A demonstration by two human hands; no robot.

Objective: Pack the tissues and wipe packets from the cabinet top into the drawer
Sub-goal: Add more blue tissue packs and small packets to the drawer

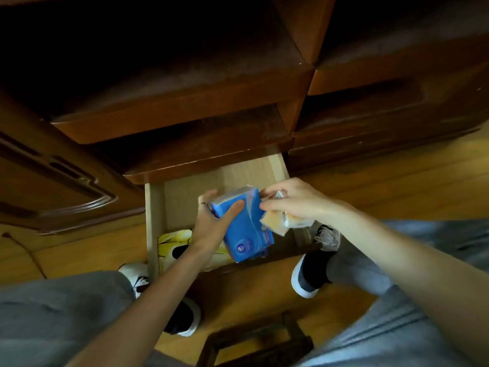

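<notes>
Tissues: a blue pack [244,229] sits at frame centre, above the open drawer [153,207], gripped by the left hand [211,223] with thumb across its face and fingers hidden behind it. Just right of it, the right hand [291,202] pinches a pale orange packet [277,225], whose print is too blurred to read. A yellow box [172,247] lies in the drawer's lower left corner, mostly covered by the left forearm. The cabinet top is out of frame.
</notes>
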